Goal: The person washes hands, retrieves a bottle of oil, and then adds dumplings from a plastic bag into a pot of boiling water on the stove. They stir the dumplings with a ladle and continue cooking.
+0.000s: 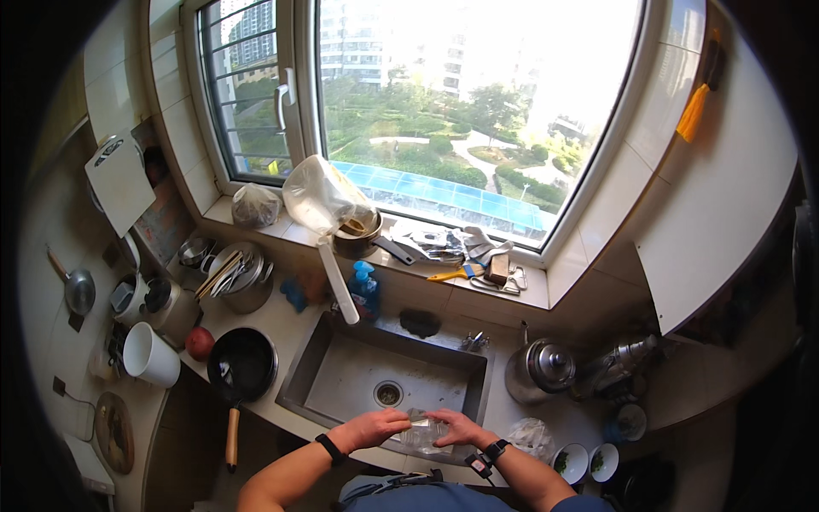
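A crumpled-looking transparent plastic container (419, 437) is between my hands, over the front rim of the stainless steel sink (345, 374). My left hand (377, 427) grips its left edge, fingers pointing right. My right hand (457, 429) curves around its right side, thumb and fingers against the plastic. The contents, if any, cannot be made out. Behind the hands lies the sink basin with its round drain (388, 393). Each wrist wears a black band, and a small device hangs by the right one.
Left of the sink sits a black frying pan (243, 365), its wooden handle overhanging the counter edge. A steel kettle (540, 371), a plastic bag (531, 438) and two white bowls (569, 462) with greens stand at right. Behind are a blue pump bottle (363, 291) and a lidded pot (246, 291).
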